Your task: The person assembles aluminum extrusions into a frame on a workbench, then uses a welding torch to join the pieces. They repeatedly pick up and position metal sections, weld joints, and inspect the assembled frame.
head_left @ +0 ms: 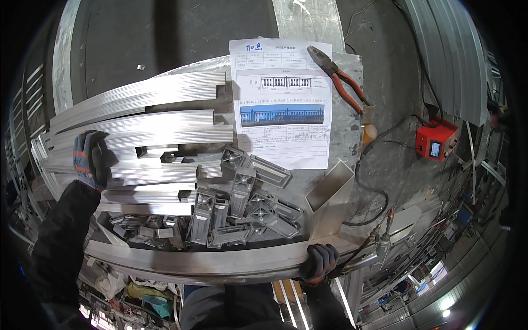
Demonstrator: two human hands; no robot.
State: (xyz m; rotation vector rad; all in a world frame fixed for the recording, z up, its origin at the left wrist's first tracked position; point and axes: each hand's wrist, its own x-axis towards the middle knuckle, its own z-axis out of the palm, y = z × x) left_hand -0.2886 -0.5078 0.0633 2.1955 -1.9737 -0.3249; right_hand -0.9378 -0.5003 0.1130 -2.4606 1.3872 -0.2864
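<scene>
Where stacked at left: long, ridged, silver metal rails [165, 120], laid out on grey metal tabletop [344, 137].
Left grip [91, 159]: gloved in grey and orange, bent over rails.
Right grip [319, 263]: curled at long, flat, silver metal bar [192, 264]; as with left, pinching or merely resting, cannot tell.
Silver, box-shaped metal fittings [202, 217]: heaped loose beside rails; none visibly attached, hence seemingly much left.

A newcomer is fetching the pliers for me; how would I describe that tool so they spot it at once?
Find the big white printed sheet on the metal work surface. The pliers lie across its upper right edge, dark jaws on the paper, handles reaching beyond it. Unlike the boxy red unit farther right, they have two long, spread orange-red handles.
</scene>
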